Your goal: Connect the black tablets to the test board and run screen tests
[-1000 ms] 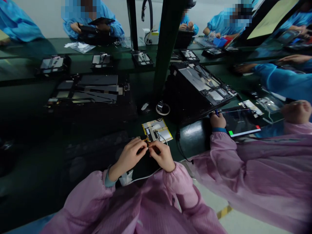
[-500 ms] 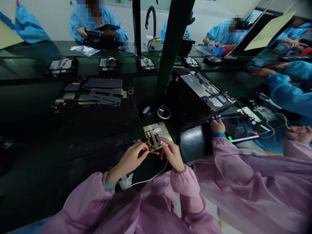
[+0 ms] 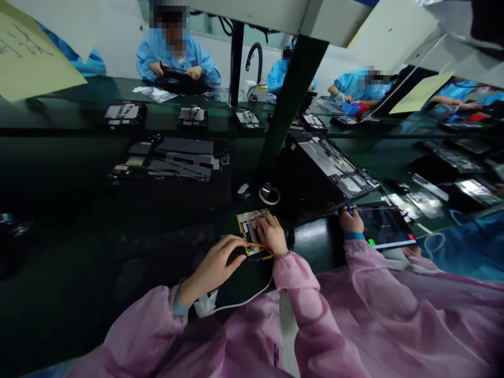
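A flat, yellow-edged part like a battery pack [image 3: 242, 220] lies on the dark green bench in front of me. An orange flat cable [image 3: 255, 244] runs across its lower part. My left hand [image 3: 218, 260] is at its lower left, fingers stretched out and thumb well apart, with the fingertips at the cable's left end. Over the part's right side is my right hand [image 3: 272, 233], fingers bent down and close together on its upper face. What those fingertips pinch, if anything, is hidden.
Behind the part stands a round metal item on a white ring [image 3: 269, 195]. Stacks of opened tablet-like devices stand at back left [image 3: 185, 147] and back right [image 3: 326, 157]. A neighbour's hand [image 3: 352, 220] rests by a black tablet [image 3: 384, 223]. A white cable [image 3: 244, 302] curves along the front.
My right hand has moved up over the part, its fingers now bent onto it. My left thumb has parted from the fingers. The camera view has tilted up and shifted left.
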Motion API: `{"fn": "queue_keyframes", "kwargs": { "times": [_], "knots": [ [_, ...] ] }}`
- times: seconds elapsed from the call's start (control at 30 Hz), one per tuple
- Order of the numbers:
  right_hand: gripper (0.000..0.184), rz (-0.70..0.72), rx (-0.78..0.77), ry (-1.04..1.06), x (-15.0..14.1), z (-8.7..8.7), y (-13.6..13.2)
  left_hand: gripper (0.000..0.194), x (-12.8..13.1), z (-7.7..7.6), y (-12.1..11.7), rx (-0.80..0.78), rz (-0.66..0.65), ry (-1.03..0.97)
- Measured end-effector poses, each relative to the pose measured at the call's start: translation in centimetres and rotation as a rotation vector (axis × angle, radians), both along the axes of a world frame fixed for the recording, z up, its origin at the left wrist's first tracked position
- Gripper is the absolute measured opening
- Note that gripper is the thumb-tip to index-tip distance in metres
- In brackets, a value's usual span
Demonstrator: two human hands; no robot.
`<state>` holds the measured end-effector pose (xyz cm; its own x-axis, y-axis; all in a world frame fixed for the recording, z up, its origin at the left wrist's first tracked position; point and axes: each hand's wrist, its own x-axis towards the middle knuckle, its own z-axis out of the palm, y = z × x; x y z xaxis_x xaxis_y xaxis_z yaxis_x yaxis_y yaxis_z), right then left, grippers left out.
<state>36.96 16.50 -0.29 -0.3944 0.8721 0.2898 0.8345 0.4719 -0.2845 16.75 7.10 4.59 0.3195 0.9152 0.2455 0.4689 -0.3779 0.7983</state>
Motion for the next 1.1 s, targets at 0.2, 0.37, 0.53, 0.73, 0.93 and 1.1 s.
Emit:
{"fn": "queue_keyframes", "kwargs": {
  "times": [0.2,0.37,0.53,0.73,0.93,1.1],
  "knots": [
    [0.032,-0.02,0.04,-0.068,0.0,-0.1,0.0,0.022,-2.0,0.5,-1.7,-0.003,0.058,0.031],
    [0.04,-0.029,0.018,0.133,0.9,-1.2,0.8,0.033,-7.8,0.4,-6.3,-0.008,0.224,0.139],
    [0.035,-0.053,-0.02,0.368,2.2,0.7,1.1,0.044,-15.4,-2.2,-11.3,-0.03,0.731,0.144],
    [0.029,0.181,0.18,0.273,-3.9,6.5,-6.8,0.045,-17.5,-5.3,-11.5,-0.171,1.096,-0.306],
    [0.034,0.693,0.011,0.197,-13.4,4.1,-14.8,0.051,-15.7,-5.4,-9.3,-0.176,1.124,-0.456],
    [0.04,0.467,0.095,0.276,-12.6,1.8,-15.3,0.047,-15.1,-4.0,-9.0,-0.239,1.078,-0.51]
  ]
}}
